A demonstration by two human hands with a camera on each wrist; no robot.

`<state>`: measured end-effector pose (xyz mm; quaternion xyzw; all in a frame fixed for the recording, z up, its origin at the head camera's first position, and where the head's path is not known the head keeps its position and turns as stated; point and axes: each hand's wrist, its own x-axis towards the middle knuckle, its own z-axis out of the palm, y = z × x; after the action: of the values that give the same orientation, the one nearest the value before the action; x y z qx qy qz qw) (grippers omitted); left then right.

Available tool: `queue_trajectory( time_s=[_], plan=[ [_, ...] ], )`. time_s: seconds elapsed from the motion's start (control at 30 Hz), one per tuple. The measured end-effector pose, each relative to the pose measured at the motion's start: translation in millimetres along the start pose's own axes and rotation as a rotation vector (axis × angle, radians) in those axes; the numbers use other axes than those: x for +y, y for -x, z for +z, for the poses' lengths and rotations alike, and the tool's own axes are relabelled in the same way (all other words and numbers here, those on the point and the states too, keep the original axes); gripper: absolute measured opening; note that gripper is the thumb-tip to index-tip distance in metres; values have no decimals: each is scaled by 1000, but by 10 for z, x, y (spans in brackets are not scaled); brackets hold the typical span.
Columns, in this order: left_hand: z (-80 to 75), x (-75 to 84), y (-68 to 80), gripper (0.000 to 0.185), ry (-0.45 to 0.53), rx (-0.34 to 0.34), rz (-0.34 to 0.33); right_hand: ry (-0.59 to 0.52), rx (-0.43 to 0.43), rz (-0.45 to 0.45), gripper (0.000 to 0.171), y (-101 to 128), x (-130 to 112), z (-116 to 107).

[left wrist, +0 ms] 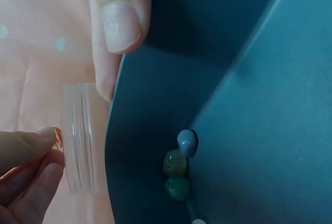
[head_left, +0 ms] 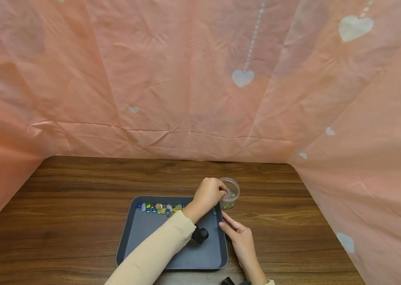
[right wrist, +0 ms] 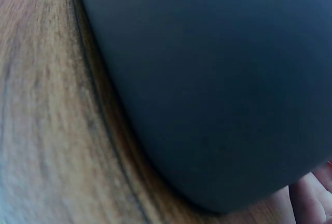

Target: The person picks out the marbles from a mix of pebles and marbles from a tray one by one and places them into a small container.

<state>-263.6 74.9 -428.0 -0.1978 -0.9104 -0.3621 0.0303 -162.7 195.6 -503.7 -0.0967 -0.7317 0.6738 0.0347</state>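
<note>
My left hand reaches over the far right corner of the grey tray. Thumb and fingers pinch a small orange glassy stone right at the mouth of a clear plastic cup; most of the stone is hidden by the fingertips. A few greenish stones lie in the cup's bottom. My right hand grips the tray's right rim, thumb over the inner side and fingers outside. Colourful polished stones line the tray's far wall, partly covered by my left forearm.
The tray stands on a dark wood-grain table. A pink curtain with white hearts encloses the back and sides. Black wrist cameras are strapped to both wrists. The right wrist view is mostly the tray's outer wall.
</note>
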Motion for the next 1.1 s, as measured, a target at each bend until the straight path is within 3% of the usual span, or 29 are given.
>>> queue_trajectory(
  time_s=[0.2,0.47,0.7,0.83,1.1],
  plan=[
    [11,5,-11,9,-12,2,-7,-7,-1,3,39,-6,-1,-2],
    [-115,-80,104,9,184,44,-26,-13,-3,-2,39,0,1,-3],
    [-275,-309,274,9,291,84,-71,-25,0,-3,40,7,-1,-12],
    [-322,-464,387,12,369,59,-120,-21,3,-2,41,8,2,-33],
    [-409,-732,536,16,355,71,-186,-20,6,-6,41,16,8,-55]
  ],
)
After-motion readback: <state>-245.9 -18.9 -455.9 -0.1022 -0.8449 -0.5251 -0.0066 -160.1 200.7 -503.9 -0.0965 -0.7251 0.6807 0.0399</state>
